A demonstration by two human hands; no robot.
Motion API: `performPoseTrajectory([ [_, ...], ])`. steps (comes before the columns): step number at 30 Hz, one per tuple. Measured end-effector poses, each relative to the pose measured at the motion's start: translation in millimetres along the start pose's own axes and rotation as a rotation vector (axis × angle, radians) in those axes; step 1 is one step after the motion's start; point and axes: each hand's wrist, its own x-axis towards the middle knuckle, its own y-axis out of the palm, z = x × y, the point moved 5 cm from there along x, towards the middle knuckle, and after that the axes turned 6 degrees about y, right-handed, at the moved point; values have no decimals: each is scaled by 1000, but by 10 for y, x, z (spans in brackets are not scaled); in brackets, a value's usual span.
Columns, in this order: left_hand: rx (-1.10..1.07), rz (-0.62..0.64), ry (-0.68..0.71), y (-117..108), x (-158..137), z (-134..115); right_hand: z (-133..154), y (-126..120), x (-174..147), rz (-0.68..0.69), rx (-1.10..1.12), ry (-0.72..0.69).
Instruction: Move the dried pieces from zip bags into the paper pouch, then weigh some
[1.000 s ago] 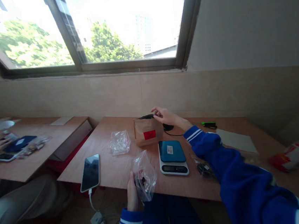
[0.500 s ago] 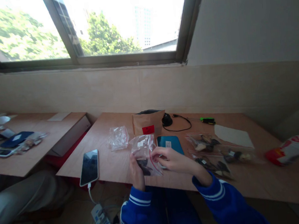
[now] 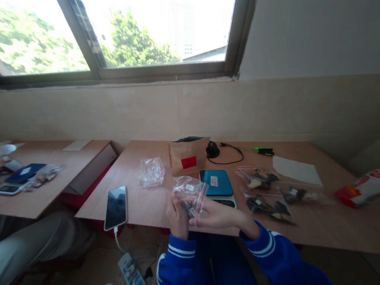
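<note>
Between my hands, above the table's front edge, is a clear zip bag (image 3: 191, 196) with a red seal strip and a small white label. Dark pieces show dimly inside it. My left hand (image 3: 177, 217) closes on the bag's left side. My right hand (image 3: 212, 214) grips the bag's right edge by the red strip, its thumb in front and its fingers partly behind the plastic. Just beyond my right hand lies a digital scale (image 3: 217, 184) with a blue top, its display partly covered by that hand. Behind the bag stands a brown paper pouch (image 3: 189, 158) with a red label, its top open.
Crumpled clear bags (image 3: 151, 172) lie left of the pouch, and a charging phone (image 3: 115, 208) near the table's left edge. Filled zip bags (image 3: 270, 208) lie at right, near a paper sheet (image 3: 296, 171) and a red-white packet (image 3: 372, 185). A black cable (image 3: 228, 160) curls behind.
The bag has turned and tilted in my hands. My right hand has shifted from pinching the seal strip to holding the bag's right edge lower down, uncovering more of the scale.
</note>
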Motion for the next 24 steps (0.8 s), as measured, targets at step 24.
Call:
performPoseTrajectory([
  [24,-377,-101,-321,-220,19,519,-13,-1249,227,-486,107,58],
])
